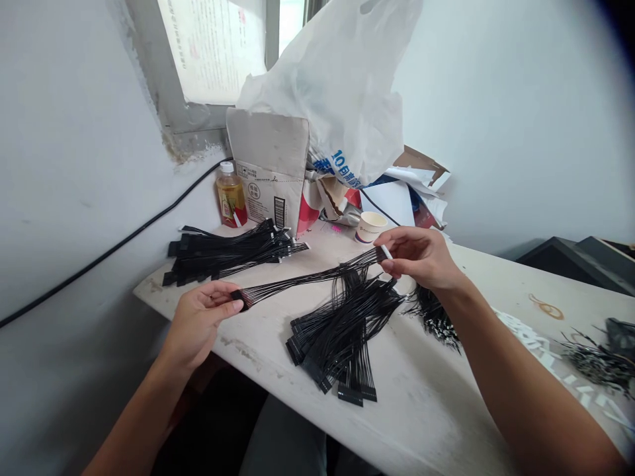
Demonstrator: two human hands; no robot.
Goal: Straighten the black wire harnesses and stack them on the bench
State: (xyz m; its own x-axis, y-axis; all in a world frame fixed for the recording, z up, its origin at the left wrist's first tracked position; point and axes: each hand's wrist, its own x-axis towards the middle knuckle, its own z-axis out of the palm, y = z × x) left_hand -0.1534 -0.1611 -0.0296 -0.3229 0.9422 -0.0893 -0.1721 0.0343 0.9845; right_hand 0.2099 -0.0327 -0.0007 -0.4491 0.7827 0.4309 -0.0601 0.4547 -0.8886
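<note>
A black multi-wire cable (312, 276) is stretched between my two hands above the table. My left hand (203, 314) pinches the black connector (240, 300) at its near end. At the other end, the fingers of my right hand (419, 256) close on a white connector (385, 252). Below the held cable lies a loose pile of similar black cables (347, 330), their black connectors toward me. Another bundle of these cables (233, 251) rests farther back on the left, with small white connectors at its right end.
The pale table (411, 410) carries a paper cup (371, 227), a drink bottle (231, 195) and a cardboard box (268, 165) under a white plastic bag (342, 86). Right of the pile lie loose black wires (436, 320), white connector strips (530, 340) and a wire tangle (595, 360).
</note>
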